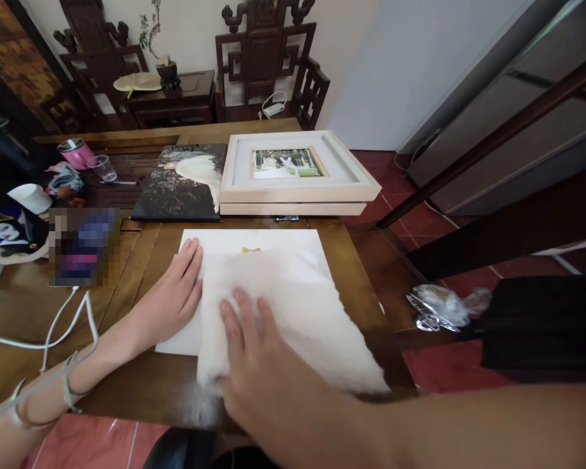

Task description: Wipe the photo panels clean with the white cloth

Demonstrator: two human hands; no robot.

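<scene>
A white flat panel (293, 238) with a small gold-coloured metal hanger (251, 250) near its far edge lies on the wooden table. Spread over much of it is a white cloth (293, 293), whose near part hangs past the panel towards the table's front edge. My left hand (178, 293) rests flat on the panel's left side, fingers stretched out beside the cloth. On top of the cloth, my right hand (258, 365) presses down with its fingers apart; its thumb is partly hidden.
Behind the panel stand stacked pale wooden picture frames (297, 189) and a dark photo board (180, 182). At left are a pink mug (75, 153), a plastic cup (103, 168), a white paper roll (29, 197) and a white cable (90, 312). Carved chairs (266, 58) stand beyond.
</scene>
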